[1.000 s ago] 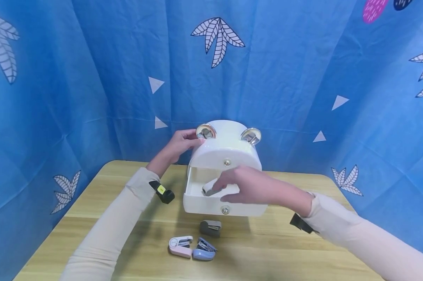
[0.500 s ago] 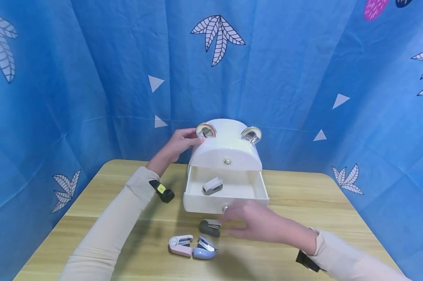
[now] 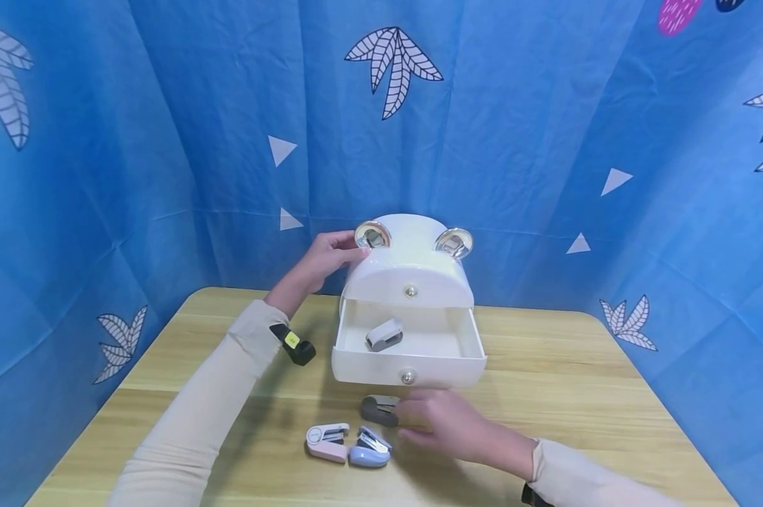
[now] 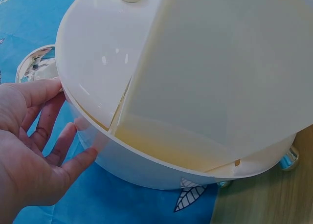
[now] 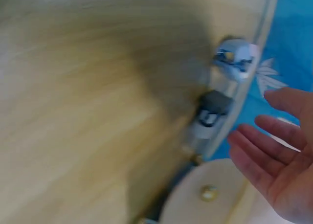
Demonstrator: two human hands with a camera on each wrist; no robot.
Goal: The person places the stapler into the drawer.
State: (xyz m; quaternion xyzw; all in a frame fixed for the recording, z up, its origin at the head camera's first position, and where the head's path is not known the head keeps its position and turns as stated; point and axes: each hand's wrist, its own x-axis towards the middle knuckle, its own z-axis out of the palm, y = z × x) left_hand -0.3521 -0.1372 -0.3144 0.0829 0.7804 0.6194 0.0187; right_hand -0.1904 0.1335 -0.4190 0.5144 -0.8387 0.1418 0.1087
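A white storage box (image 3: 413,260) with two shiny round ears has its lower drawer (image 3: 381,366) pulled out. Inside the drawer lies a white and grey mini stapler (image 3: 384,334). My left hand (image 3: 326,259) rests against the box's left side below the ear, its fingers spread along the curved wall in the left wrist view (image 4: 44,136). On the table, a dark grey stapler (image 3: 379,410) sits in front of the drawer. My right hand (image 3: 448,426) is just right of it, fingers extended and holding nothing. Nearer are a pink and white stapler (image 3: 326,443) and a blue stapler (image 3: 369,448).
The wooden table (image 3: 565,394) carries everything. Behind it and at the sides hangs a blue curtain (image 3: 514,141) with leaf prints. The drawer's front panel, with its round knob (image 3: 408,377), juts out close over the grey stapler.
My right hand has left the drawer, where the white and grey stapler now lies uncovered, and moved down toward the grey stapler on the table. The left hand stays at the box.
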